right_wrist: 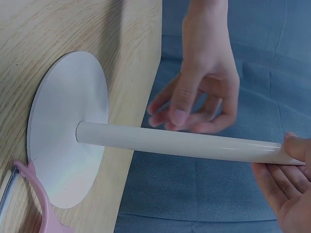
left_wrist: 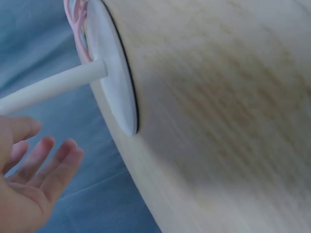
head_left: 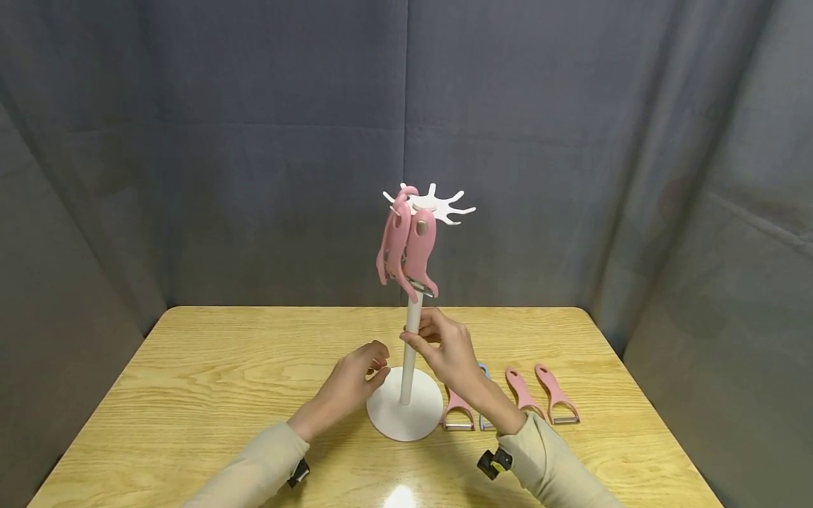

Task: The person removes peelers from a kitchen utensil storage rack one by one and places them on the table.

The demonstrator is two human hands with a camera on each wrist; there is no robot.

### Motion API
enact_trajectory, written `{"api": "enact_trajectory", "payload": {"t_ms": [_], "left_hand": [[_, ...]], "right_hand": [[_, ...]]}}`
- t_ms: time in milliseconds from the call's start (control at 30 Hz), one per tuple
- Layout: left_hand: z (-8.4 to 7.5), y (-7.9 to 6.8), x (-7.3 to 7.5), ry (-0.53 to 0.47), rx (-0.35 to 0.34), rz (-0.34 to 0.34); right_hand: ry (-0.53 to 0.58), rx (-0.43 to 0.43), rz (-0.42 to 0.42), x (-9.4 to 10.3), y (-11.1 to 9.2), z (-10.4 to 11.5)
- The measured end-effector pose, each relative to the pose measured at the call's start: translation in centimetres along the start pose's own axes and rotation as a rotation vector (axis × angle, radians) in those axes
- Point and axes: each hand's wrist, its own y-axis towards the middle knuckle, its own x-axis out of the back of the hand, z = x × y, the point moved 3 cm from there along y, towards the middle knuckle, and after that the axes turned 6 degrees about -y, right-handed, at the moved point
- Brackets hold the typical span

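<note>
A white stand has a slim pole [head_left: 408, 367], a round base [head_left: 404, 425] and a ring of hooks [head_left: 444, 206] on top. Several pink Y-shaped peelers [head_left: 419, 247] hang from the hooks on its left and front. My right hand [head_left: 449, 347] pinches the pole below them, thumb on one side and fingers on the other, as the right wrist view confirms. Left of the pole, above the base's edge, my left hand [head_left: 356, 374] hovers with loosely bent fingers and nothing in them. In the left wrist view its fingers [left_wrist: 58, 167] stand apart from the pole.
Right of the base, a pink peeler [head_left: 459, 413] and a blue peeler [head_left: 485, 423] lie on the wooden table [head_left: 222, 367], partly behind my right arm. Two pink peelers [head_left: 559, 398] lie farther right. Grey curtains [head_left: 286, 155] surround the table's back and sides.
</note>
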Motion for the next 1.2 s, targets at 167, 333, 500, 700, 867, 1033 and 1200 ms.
{"api": "enact_trajectory", "payload": {"t_ms": [167, 333, 500, 700, 867, 1033, 1200], "left_hand": [[-0.3, 0.7, 1.0, -0.013, 0.019, -0.032], [-0.6, 1.2, 1.9, -0.016, 0.022, -0.070], [-0.9, 1.6, 2.6, -0.026, 0.016, -0.102], [-0.8, 1.7, 3.0, -0.050, 0.008, -0.116], [-0.9, 1.6, 3.2, -0.051, 0.019, -0.118], [-1.0, 1.6, 3.3, -0.054, 0.022, -0.113], [-1.1, 1.7, 3.3, -0.054, 0.011, -0.123]], "right_hand": [[-0.008, 0.002, 0.002, 0.1, 0.2, -0.1], [-0.010, -0.012, 0.012, 0.2, 0.3, -0.1], [-0.006, -0.015, 0.013, 0.2, 0.3, -0.2], [0.006, -0.011, 0.004, 0.0, 0.3, -0.3], [0.012, -0.027, 0.005, -0.2, 0.1, -0.3], [-0.004, -0.040, 0.003, 0.1, 0.1, 0.6], [-0.006, -0.029, 0.008, 0.9, 0.4, 3.3]]}}
